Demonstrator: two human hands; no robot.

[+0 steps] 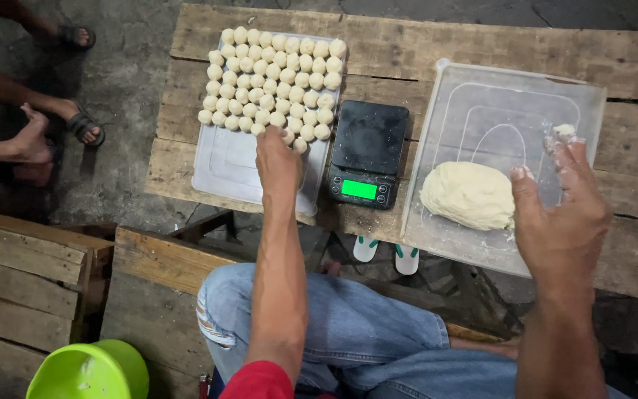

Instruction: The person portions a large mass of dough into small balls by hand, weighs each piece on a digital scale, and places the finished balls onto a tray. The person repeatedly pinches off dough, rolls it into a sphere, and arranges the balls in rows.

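On the wooden table [437,52], seen from the head camera, three items were laid side by side: a clear tray [219,166] at left, a black digital scale [367,151] with a lit green display in the middle, and a clear plastic lid [481,111] at right. Rows of small dough balls [271,77] were packed across the far part of the tray. The left hand [278,162] was placed at the near edge of those rows, fingers curled down onto the last balls; whether one was pinched could not be told. A dough lump [469,194] was seen resting on the near-left area of the lid. The right hand [563,203] was held just right of the lump, fingers spread wide, flour-dusted, with a small dough bit [564,130] stuck at a fingertip; nothing was gripped. A green bowl [90,371] was seen at lower left, beside a wooden bench [23,266]. Another person's sandalled feet [79,125] were visible on the floor at far left.
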